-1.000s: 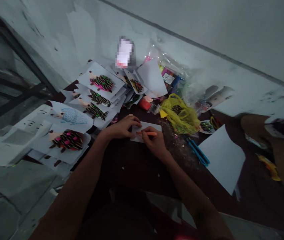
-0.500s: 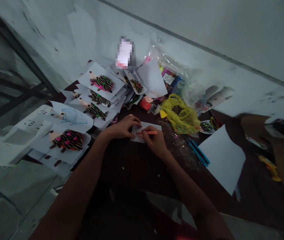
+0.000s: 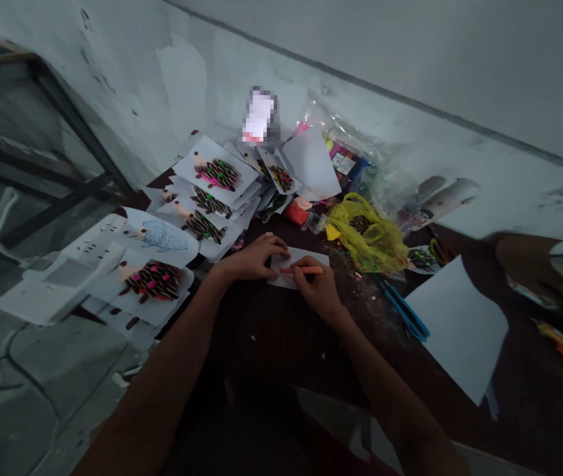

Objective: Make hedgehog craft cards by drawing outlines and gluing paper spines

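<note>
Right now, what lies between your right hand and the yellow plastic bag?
Head view: from the right hand to the yellow plastic bag, the end of a white card, then dark tabletop dotted with crumbs.

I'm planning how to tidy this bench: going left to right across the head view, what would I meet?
Power strip → hedgehog card → left hand → right hand holding an orange pen → yellow mesh bag → blue scissors → white sheet

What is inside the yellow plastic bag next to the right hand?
A dark striped piece shows through the top of the yellow plastic bag. Anything else inside is hidden by the crumpled folds.
</note>
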Demonstrator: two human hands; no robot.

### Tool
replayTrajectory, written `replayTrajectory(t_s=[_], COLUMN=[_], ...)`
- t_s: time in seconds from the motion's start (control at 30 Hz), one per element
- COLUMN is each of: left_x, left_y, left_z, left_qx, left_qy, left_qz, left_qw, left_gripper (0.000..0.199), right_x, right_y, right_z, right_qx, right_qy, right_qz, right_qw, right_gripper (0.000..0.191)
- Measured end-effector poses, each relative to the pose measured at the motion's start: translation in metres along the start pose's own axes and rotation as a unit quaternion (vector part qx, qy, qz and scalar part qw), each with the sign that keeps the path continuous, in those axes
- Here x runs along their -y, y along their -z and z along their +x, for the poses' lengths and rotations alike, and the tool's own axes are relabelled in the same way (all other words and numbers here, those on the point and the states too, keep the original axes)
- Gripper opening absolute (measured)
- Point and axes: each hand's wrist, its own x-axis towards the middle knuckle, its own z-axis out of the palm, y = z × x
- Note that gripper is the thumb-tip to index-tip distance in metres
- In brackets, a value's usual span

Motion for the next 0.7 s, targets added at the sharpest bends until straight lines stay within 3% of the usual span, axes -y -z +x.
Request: replayTrajectory(t_s=[0.33,0.57,0.7], left_x=[-0.002,-0.002,-0.004], left_y=[-0.003,-0.007,-0.004], left_z=[0.003,0.007,0.004], left_qx=[-0.043,-0.067,-0.045], left_qy=[-0.007,-0.001,0.010], left_qz=[0.003,0.019,0.011], left_qw=[0.999,0.998,0.999], left_gripper=[0.033,0.032,0.036], right_x=[-0.008,-0.012,-0.011], right_y=[0.010,0.019,0.024], right_z=[-0.004,-0.007,-0.008], right_qx=[-0.039,-0.030,-0.020], right_qy=[-0.001,-0.061,-0.081], right_qz=[0.038,0.073,0.088], right_qw=[0.998,0.995,0.993], right_gripper=[0.016,0.034,0.039])
